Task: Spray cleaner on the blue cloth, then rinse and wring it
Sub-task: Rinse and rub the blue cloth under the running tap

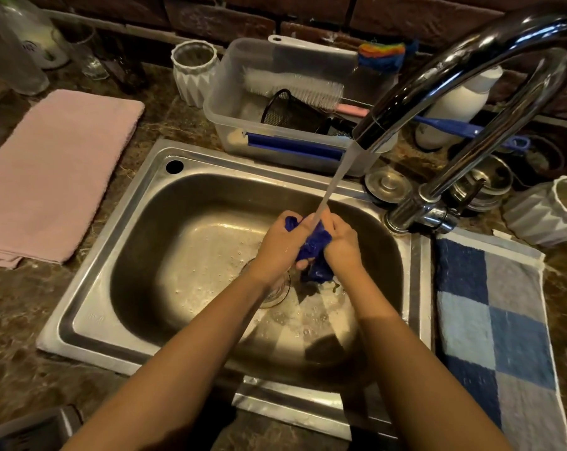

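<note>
Both hands, left (277, 242) and right (342, 242), clenched on the bunched cloth (315, 244), under the stream (335, 177), over the sink (151, 196), for rinsing and draining.

Sink (119, 242) set in counter, towel (52, 177) left, mat (503, 320) right, tub (230, 125) behind, faucet (438, 102) arching over.

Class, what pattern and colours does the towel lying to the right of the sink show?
The towel is checked in dark blue, light blue and grey; head view.
</note>
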A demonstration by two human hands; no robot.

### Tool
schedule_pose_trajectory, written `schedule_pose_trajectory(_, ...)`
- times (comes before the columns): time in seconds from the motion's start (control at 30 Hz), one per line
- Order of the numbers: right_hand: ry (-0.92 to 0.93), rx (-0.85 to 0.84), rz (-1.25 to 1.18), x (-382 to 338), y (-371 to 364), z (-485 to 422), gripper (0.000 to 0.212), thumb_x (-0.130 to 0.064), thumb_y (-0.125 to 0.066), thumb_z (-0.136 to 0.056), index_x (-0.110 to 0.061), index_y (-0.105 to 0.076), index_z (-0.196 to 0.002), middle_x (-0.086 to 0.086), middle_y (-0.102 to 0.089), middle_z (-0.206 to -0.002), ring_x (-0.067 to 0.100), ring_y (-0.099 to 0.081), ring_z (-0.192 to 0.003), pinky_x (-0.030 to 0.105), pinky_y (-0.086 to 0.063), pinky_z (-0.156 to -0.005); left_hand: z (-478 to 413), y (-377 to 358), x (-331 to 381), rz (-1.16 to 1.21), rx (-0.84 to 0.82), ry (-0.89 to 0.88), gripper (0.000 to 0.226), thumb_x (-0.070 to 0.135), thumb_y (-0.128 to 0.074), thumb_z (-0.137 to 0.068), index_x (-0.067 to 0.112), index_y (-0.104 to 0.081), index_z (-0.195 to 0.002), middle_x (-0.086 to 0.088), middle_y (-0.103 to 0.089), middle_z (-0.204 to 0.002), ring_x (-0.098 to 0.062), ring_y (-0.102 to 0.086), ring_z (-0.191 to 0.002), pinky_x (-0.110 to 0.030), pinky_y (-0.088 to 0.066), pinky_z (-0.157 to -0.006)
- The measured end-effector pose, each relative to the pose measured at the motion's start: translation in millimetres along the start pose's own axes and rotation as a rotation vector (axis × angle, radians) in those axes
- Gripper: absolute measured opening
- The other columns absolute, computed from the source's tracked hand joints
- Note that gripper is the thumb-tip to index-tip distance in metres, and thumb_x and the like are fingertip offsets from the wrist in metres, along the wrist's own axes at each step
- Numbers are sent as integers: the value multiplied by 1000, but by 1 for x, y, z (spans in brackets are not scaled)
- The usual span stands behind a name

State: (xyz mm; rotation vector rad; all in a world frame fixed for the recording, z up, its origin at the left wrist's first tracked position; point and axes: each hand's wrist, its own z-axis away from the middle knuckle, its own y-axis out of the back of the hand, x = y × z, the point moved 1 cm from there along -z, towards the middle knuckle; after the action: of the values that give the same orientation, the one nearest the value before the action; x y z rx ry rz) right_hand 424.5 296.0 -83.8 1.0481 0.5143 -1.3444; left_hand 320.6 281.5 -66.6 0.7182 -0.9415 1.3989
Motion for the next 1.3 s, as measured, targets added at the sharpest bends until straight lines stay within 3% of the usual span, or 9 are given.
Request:
schedule_pose_trajectory(0.1,48,-171,-59,3,10,9,24,-35,-36,-99,-29,-56,-88,9,-63,-96,24,-62,-99,33,-50,-91,-1,7,9,18,-18,-30,23,25,-59,-90,20,-53,-111,-9,-58,-114,-20,-62,-96,-20,-50,-59)
schedule_pose_trajectory(0.17,148,-310,-124,8,23,20,19,-17,-42,-97,-27,-52,-110,-3,-61,-102,1,-63,-94,10,-50,-74,-1,9,17,-11,-34,-78,21,19,-58,-91,21,-55,-111,-9,-58,-119,-23,-60,-105,-27,-54,-72)
schedule_pose_trajectory(0.3,338,-439,23,16,32,26,71,-7,-65,-80,-30,-28,-136,-21,-48,-114,-20,-52,-94,-2,-41,-71,4,5,30,-129,-85,-166,28,14,-59,-89,13,-55,-117,-10,-58,-119,-24,-57,-112,-39,-51,-93)
schedule_pose_trajectory(0.4,365,-262,79,6,20,22,68,-5,-69,-79,-22,-34,-134,-19,-49,-105,-7,-53,-93,0,-43,-67,12,-10,38,-248,-90,-211,25,13,-67,-83,15,-55,-105,-1,-59,-104,-20,-58,-105,-35,-52,-91)
schedule_pose_trajectory(0.57,267,-217,138,5,10,9,17,-11,-65,-83,-20,-57,-96,-1,-65,-86,13,-63,-86,19,-50,-74,10,-7,50,-225,44,-204,17,17,-69,-81,14,-55,-91,-13,-62,-99,-26,-62,-99,-40,-54,-87)
schedule_pose_trajectory(0.8,215,-262,147,37,15,8,20,-16,-65,-82,-32,-55,-87,-6,-63,-80,13,-61,-77,24,-47,-69,4,18,57,108,60,-182,11,15,-68,-83,15,-57,-86,-7,-65,-85,-24,-65,-88,-37,-55,-74)
schedule_pose_trajectory(1.0,76,-321,-52,37,34,17,49,-9,-67,-81,-32,-48,-121,-4,-60,-108,6,-60,-88,14,-50,-67,-8,42,41,139,136,-88,18,15,-59,-89,8,-56,-105,-5,-63,-86,-15,-61,-74,-19,-50,-53)
schedule_pose_trajectory(1.13,168,-433,-220,21,36,22,54,-25,-74,-72,-44,-50,-116,-4,-56,-126,18,-59,-111,34,-50,-92,-17,52,17,205,34,136,16,-2,-44,-91,10,-56,-94,-17,-55,-114,-31,-60,-104,-37,-61,-70)
schedule_pose_trajectory(1.3,269,-404,-226,-3,17,30,18,-25,-64,-85,-21,-55,-101,4,-65,-100,20,-65,-96,33,-54,-83,-13,41,-10,423,-256,368,28,21,-54,-86,11,-59,-112,-18,-59,-123,-35,-61,-109,-53,-55,-83)
